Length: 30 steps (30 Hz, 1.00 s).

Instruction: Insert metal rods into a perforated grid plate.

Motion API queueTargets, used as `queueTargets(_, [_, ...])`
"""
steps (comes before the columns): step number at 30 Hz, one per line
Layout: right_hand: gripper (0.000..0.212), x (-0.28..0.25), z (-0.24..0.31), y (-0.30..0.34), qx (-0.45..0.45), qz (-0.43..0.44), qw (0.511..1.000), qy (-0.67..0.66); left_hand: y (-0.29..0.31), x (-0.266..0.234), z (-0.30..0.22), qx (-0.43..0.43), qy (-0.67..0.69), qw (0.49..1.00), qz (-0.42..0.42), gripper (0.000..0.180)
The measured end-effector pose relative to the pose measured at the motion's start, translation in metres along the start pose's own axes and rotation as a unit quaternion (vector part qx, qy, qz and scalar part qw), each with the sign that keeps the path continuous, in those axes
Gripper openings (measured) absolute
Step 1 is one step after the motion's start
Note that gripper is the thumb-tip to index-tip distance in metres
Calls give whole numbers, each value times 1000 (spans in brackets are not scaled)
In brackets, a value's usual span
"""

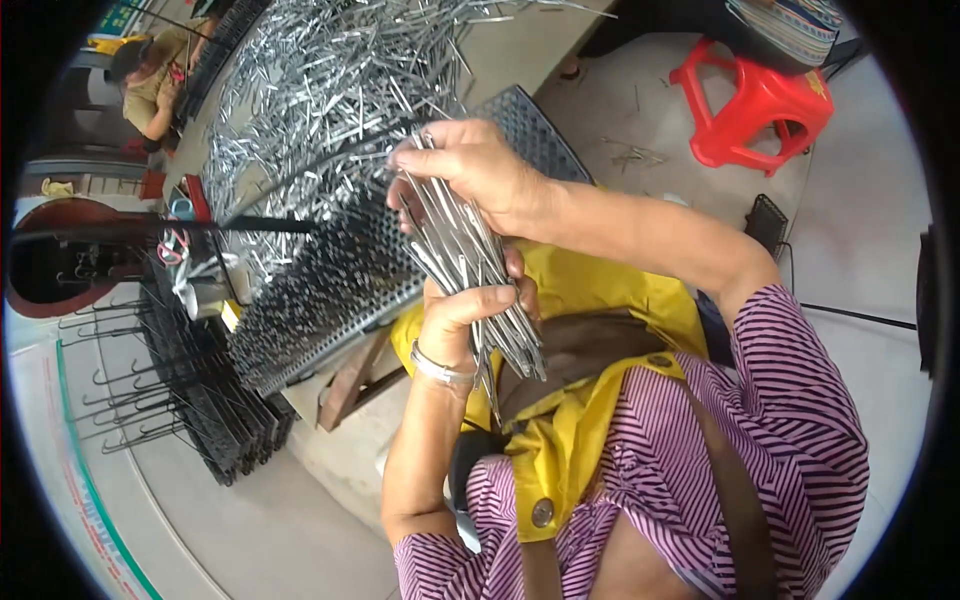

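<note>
My left hand (475, 310), with a bracelet on its wrist, is closed around a thick bundle of thin silver metal rods (465, 245). The bundle slants in front of my yellow apron. At its upper end my right hand (470, 175) has its thumb and fingers curled about a few rod tips. Just beyond both hands lies a black perforated rack (535, 130). Its left part is packed with rods standing on end (320, 290); the holes at its right end show bare.
A large heap of loose silver rods (330, 90) covers the table behind the rack. Dark racks with hooks (200, 400) stand at left, near a metal cup (205, 298). A red stool (755, 110) is at right. Another person (155, 85) works at far left.
</note>
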State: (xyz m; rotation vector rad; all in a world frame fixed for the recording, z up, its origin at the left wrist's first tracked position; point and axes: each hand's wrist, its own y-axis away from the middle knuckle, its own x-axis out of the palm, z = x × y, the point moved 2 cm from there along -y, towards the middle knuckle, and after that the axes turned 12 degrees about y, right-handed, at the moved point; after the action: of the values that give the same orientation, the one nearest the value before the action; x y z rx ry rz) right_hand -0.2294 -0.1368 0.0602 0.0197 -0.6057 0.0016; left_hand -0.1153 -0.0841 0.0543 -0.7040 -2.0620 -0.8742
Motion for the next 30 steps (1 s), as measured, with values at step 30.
queueTargets(30, [13, -38, 14, -22, -203, -109, 916, 329, 19, -57, 32, 9, -15, 1000, -6, 51])
